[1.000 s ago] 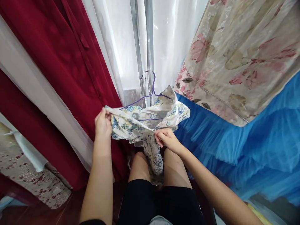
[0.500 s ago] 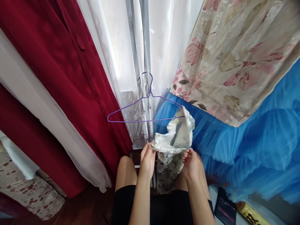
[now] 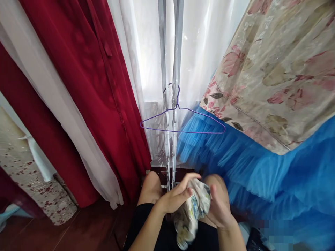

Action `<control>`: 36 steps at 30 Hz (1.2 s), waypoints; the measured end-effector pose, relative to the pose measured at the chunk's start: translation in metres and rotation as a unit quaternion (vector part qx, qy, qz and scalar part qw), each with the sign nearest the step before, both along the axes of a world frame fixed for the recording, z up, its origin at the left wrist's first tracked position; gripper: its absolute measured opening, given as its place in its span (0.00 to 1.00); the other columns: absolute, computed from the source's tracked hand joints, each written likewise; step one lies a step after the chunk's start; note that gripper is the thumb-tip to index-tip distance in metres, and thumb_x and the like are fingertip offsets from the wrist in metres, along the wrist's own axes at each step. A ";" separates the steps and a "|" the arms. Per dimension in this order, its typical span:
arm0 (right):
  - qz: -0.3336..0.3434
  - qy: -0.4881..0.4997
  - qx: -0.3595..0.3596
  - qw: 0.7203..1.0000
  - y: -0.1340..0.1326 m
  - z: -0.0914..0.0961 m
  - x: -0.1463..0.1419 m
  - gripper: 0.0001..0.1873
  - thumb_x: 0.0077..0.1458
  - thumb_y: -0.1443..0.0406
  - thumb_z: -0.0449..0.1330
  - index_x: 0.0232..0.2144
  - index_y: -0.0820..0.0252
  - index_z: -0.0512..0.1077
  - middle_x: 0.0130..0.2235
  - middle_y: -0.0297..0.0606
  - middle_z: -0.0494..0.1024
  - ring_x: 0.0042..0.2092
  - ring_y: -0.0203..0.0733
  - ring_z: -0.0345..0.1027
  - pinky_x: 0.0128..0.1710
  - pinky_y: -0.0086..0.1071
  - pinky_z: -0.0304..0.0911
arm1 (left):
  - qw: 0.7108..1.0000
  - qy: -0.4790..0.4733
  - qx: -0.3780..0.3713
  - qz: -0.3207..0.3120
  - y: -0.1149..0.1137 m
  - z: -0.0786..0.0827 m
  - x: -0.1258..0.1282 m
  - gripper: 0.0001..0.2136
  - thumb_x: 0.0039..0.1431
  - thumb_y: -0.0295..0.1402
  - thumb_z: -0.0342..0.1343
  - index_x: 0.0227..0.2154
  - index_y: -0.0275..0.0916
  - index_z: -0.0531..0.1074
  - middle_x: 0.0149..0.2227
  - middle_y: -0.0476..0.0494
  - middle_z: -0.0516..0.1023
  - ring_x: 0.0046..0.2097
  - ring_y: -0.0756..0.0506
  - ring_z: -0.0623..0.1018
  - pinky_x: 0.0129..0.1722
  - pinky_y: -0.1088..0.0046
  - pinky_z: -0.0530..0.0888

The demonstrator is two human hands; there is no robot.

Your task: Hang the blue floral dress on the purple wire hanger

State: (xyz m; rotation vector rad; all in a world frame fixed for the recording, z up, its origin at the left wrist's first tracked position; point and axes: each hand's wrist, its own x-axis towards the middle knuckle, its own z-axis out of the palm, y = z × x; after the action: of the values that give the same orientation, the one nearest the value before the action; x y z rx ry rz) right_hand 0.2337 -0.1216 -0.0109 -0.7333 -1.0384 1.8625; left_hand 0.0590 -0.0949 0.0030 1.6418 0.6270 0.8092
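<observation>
A small white garment [image 3: 195, 209] with a blue, yellow and grey floral print is bunched between my hands, low over my lap. My left hand [image 3: 176, 197] grips its upper left side, thumb in front and fingers over the top. Against the right side of the cloth my right hand [image 3: 221, 205] is curled, thumb raised; its fingers are partly hidden behind the bundle. The lower end of the garment hangs loose toward my dark shorts. Above my hands a bare purple wire hanger [image 3: 183, 131] hangs from a metal stand [image 3: 170, 66].
Red fabric [image 3: 110, 104] and white drapes hang on the left. A floral skirt [image 3: 272, 83] and layered blue tulle [image 3: 248, 167] hang close on the right. White curtains [image 3: 206, 52] are behind the stand. Reddish-brown tiled floor [image 3: 86, 226] shows at lower left.
The garment has come off the right arm of the hanger and down to my lap, where it is gathered into a bundle. My hands have moved lower and closer together.
</observation>
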 end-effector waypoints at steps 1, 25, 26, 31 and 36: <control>0.028 -0.012 0.016 0.999 -0.003 0.001 0.011 0.43 0.44 0.28 0.57 0.43 0.56 0.80 0.37 0.47 0.83 0.47 0.59 0.76 0.46 0.44 0.69 | 0.998 0.025 -0.019 -0.050 0.002 -0.007 -0.004 0.38 0.62 0.65 0.42 0.63 0.42 0.66 0.56 0.36 0.74 0.57 0.37 0.73 0.58 0.59 0.68; -0.176 -0.489 0.438 0.734 0.176 0.119 0.028 0.20 0.54 0.56 0.65 0.46 0.59 0.77 0.42 0.42 0.83 0.40 0.49 0.75 0.38 0.34 0.64 | 0.819 0.447 0.318 0.171 0.077 0.060 -0.193 0.13 0.65 0.45 0.55 0.37 0.43 0.76 0.42 0.46 0.80 0.51 0.41 0.77 0.69 0.40 0.45; -0.168 -0.485 0.444 0.735 0.181 0.113 0.026 0.20 0.55 0.55 0.64 0.46 0.59 0.77 0.43 0.43 0.83 0.41 0.50 0.75 0.39 0.34 0.64 | 0.801 0.467 0.328 0.183 0.081 0.065 -0.199 0.13 0.64 0.46 0.56 0.38 0.43 0.77 0.43 0.45 0.80 0.52 0.40 0.76 0.69 0.39 0.46; -0.185 -0.478 0.436 0.740 0.186 0.091 0.010 0.19 0.59 0.50 0.59 0.28 0.59 0.72 0.27 0.39 0.78 0.30 0.44 0.70 0.30 0.32 0.56 | 0.727 0.505 0.368 0.283 0.115 0.109 -0.224 0.16 0.65 0.44 0.53 0.50 0.43 0.75 0.55 0.38 0.78 0.61 0.35 0.72 0.68 0.38 0.50; -0.211 -0.506 0.411 0.728 0.172 0.094 0.002 0.21 0.59 0.50 0.57 0.24 0.58 0.68 0.24 0.38 0.75 0.28 0.42 0.66 0.27 0.31 0.51 | 0.708 0.501 0.391 0.308 0.124 0.148 -0.218 0.21 0.64 0.35 0.49 0.59 0.43 0.71 0.63 0.39 0.72 0.68 0.34 0.65 0.68 0.40 0.51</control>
State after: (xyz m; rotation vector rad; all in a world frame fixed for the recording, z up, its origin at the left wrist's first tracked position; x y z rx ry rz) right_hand 0.2357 0.0506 0.0834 -1.2849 -1.9537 0.3399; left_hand -0.1594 0.0294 0.1513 2.7309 1.8755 0.5837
